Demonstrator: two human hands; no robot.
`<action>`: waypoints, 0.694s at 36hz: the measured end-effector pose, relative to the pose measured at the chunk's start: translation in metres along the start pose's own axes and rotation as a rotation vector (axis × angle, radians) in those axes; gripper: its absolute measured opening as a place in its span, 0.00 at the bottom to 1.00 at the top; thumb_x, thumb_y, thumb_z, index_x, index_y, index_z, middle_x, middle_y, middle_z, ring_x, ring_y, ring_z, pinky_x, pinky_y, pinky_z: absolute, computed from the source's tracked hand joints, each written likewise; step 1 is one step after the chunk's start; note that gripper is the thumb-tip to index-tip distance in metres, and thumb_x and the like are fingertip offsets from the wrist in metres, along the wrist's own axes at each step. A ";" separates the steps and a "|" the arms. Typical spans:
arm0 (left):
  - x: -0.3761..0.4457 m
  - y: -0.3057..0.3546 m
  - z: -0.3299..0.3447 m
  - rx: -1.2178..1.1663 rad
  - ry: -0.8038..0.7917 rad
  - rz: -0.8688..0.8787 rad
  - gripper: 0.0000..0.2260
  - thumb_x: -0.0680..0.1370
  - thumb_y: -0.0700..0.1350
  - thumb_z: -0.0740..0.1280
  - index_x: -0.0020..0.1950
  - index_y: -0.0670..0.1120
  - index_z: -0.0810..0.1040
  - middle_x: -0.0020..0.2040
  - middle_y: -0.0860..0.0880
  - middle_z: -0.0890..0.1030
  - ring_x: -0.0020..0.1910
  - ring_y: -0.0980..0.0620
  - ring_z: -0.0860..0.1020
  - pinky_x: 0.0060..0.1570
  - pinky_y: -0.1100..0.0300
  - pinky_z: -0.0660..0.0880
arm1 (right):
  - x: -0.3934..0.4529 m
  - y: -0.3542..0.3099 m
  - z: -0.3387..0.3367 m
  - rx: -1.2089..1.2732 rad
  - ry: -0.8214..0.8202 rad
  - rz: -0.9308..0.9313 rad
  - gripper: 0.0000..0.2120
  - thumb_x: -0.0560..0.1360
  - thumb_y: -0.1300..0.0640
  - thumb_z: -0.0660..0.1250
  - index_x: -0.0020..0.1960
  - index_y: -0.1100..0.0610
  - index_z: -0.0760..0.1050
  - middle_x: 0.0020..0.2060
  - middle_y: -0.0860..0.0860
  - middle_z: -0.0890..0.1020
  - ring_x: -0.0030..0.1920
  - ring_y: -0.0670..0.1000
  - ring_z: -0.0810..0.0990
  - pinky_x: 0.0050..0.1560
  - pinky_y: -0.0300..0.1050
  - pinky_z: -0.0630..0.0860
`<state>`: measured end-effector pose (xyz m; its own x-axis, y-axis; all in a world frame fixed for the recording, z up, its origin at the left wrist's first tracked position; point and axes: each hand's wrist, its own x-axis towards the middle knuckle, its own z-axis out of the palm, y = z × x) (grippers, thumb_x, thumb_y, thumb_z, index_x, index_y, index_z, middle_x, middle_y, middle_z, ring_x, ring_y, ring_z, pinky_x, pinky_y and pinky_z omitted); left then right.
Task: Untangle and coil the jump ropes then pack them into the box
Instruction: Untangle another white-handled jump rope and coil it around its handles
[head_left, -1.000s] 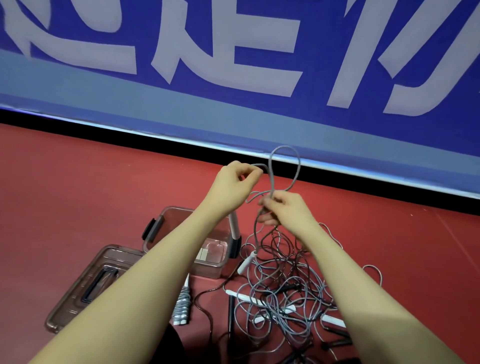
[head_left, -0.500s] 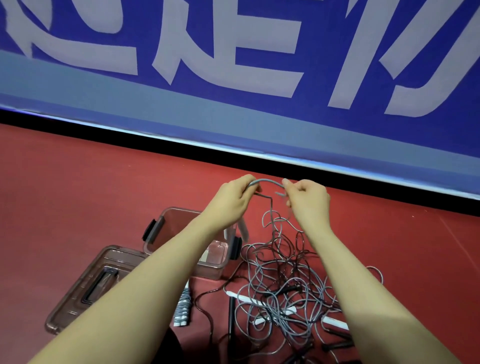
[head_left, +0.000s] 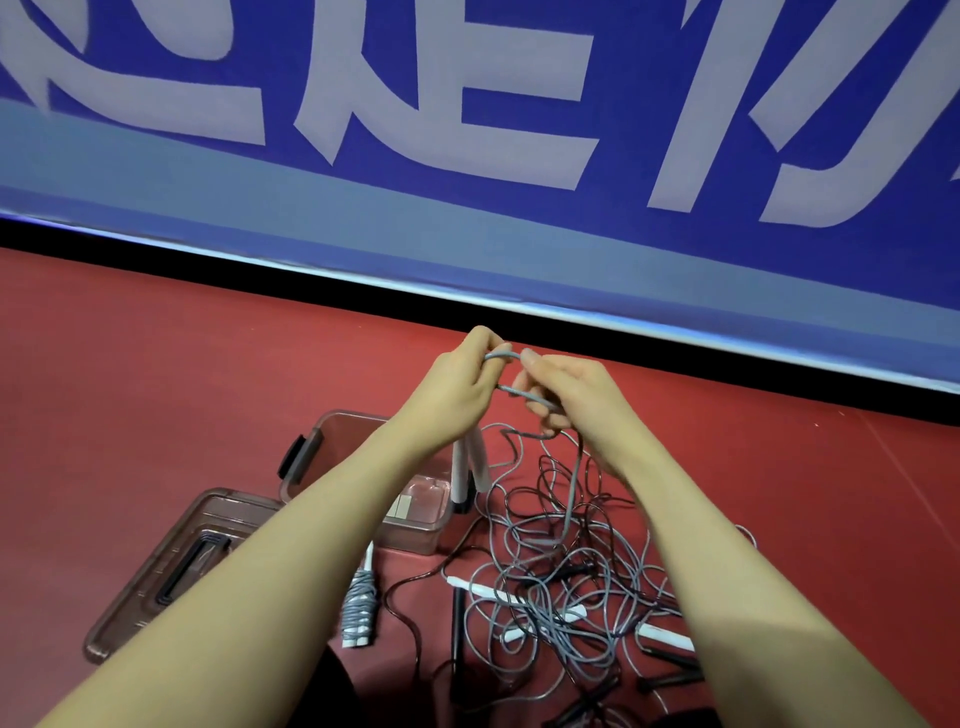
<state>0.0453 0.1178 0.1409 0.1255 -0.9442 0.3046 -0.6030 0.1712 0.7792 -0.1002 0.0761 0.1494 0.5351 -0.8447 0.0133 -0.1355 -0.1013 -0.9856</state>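
My left hand (head_left: 460, 387) and my right hand (head_left: 571, 389) are raised close together, both pinching a grey jump rope (head_left: 503, 356) that loops between the fingertips. Two white handles (head_left: 470, 467) hang below my left hand. From my right hand the grey cord drops into a tangled pile of grey and dark ropes (head_left: 561, 582) on the red floor. A coiled grey rope (head_left: 358, 608) lies left of the pile. The clear brown box (head_left: 431, 519) stands open under my left forearm, partly hidden by it.
The box lid (head_left: 171, 566) lies flat on the floor left of the box. White and black handles (head_left: 660, 636) stick out of the pile at the right. A blue banner wall (head_left: 467, 156) with a black base runs across the back.
The tall loop held up a second ago has been pulled down. My hands came together and now hold a short, tight loop of grey rope between them.
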 end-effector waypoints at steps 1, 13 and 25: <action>0.000 0.000 0.001 -0.015 -0.011 -0.004 0.05 0.81 0.43 0.57 0.47 0.46 0.70 0.35 0.46 0.74 0.34 0.49 0.70 0.38 0.53 0.69 | 0.000 -0.002 0.000 0.032 0.031 0.011 0.17 0.80 0.51 0.61 0.36 0.58 0.76 0.23 0.50 0.69 0.21 0.45 0.63 0.27 0.40 0.63; 0.000 -0.002 -0.004 -0.378 -0.047 -0.133 0.10 0.78 0.52 0.64 0.45 0.46 0.76 0.40 0.50 0.80 0.39 0.59 0.77 0.47 0.60 0.72 | 0.004 -0.013 -0.004 0.396 0.257 -0.131 0.12 0.77 0.63 0.64 0.36 0.56 0.81 0.25 0.47 0.76 0.24 0.42 0.65 0.33 0.38 0.67; 0.001 -0.004 0.006 -0.150 -0.007 -0.160 0.13 0.82 0.46 0.59 0.43 0.40 0.76 0.38 0.48 0.82 0.35 0.59 0.79 0.41 0.62 0.73 | 0.003 -0.019 -0.008 0.317 0.203 -0.104 0.12 0.80 0.58 0.60 0.42 0.61 0.78 0.24 0.52 0.78 0.21 0.48 0.71 0.26 0.36 0.69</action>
<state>0.0433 0.1144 0.1351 0.2046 -0.9644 0.1674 -0.4518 0.0587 0.8902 -0.1026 0.0712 0.1694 0.3517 -0.9286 0.1179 0.1926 -0.0515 -0.9799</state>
